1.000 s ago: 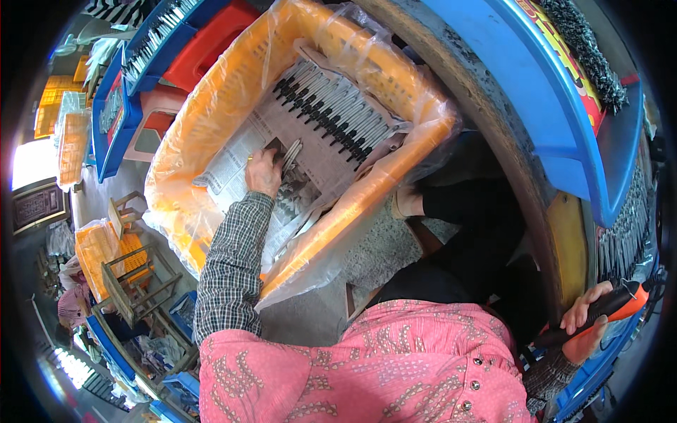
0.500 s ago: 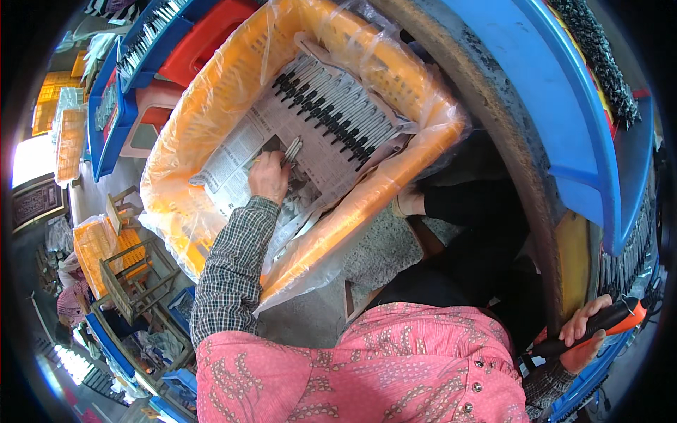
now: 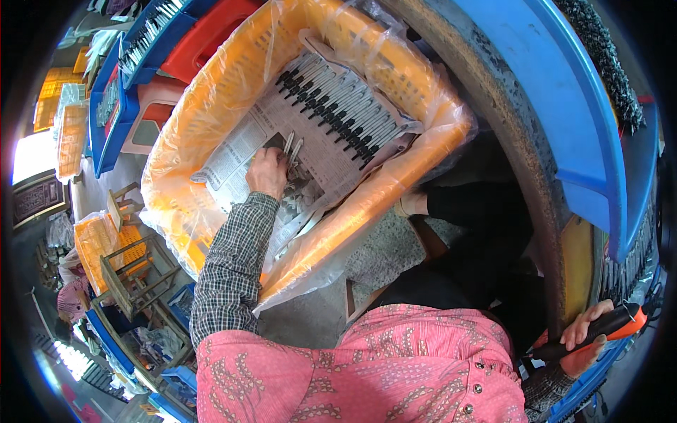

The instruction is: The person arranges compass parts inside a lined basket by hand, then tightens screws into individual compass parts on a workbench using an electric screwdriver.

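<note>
My left hand (image 3: 266, 173) reaches into a yellow plastic crate (image 3: 349, 204) lined with clear plastic film. Its fingers are closed on a few slim white rods (image 3: 297, 149), which lie fanned slightly apart over the newspaper (image 3: 328, 161). Farther up the same sheet, a neat row of similar white rods with black parts (image 3: 335, 113) lies side by side. Over at the far right, my right hand (image 3: 587, 335) grips a handheld tool (image 3: 606, 328) with a black and orange body. Its working end is hard to make out.
A worn-edged workbench (image 3: 486, 92) curves along the right, bearing a large blue tray (image 3: 571, 106). Blue bins (image 3: 116, 127) and a red stool (image 3: 204, 39) stand beyond the crate. A wooden frame (image 3: 134, 278) and more yellow crates (image 3: 106, 240) sit at the left.
My left hand has shifted very slightly, and the white rods now spread apart at its fingertips. The right hand keeps hold of the tool, which is tilted slightly differently.
</note>
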`<action>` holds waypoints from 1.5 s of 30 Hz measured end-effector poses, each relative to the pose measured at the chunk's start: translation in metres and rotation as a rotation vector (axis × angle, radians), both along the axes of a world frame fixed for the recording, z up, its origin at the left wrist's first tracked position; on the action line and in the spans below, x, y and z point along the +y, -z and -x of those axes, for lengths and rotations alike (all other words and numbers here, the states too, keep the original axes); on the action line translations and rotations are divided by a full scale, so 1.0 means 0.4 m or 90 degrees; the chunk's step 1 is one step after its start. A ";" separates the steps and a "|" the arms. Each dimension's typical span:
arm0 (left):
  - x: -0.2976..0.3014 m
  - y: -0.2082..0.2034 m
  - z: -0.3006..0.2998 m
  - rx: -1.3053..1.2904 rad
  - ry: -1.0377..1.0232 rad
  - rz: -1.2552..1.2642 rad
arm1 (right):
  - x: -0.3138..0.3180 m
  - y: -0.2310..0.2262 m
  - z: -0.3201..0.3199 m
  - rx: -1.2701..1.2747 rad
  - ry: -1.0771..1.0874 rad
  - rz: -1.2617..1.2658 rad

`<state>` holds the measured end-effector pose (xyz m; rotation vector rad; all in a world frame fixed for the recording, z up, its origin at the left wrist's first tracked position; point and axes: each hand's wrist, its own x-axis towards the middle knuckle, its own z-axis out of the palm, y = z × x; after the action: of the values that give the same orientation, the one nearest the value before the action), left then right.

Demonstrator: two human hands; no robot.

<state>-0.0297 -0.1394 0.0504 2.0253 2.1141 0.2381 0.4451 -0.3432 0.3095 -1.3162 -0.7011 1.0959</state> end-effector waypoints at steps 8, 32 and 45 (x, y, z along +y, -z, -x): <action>0.001 -0.006 -0.012 0.023 0.008 0.085 | 0.001 0.000 0.001 -0.024 -0.001 0.002; 0.017 -0.012 -0.008 -0.103 -0.071 0.166 | 0.006 -0.001 -0.001 -0.010 -0.022 0.003; 0.034 0.006 0.000 -0.184 -0.099 0.125 | 0.006 -0.004 0.001 -0.026 0.001 0.009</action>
<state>-0.0295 -0.1257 0.0481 1.6134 2.0246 0.3139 0.4447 -0.3409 0.3110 -1.3543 -0.7234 1.0772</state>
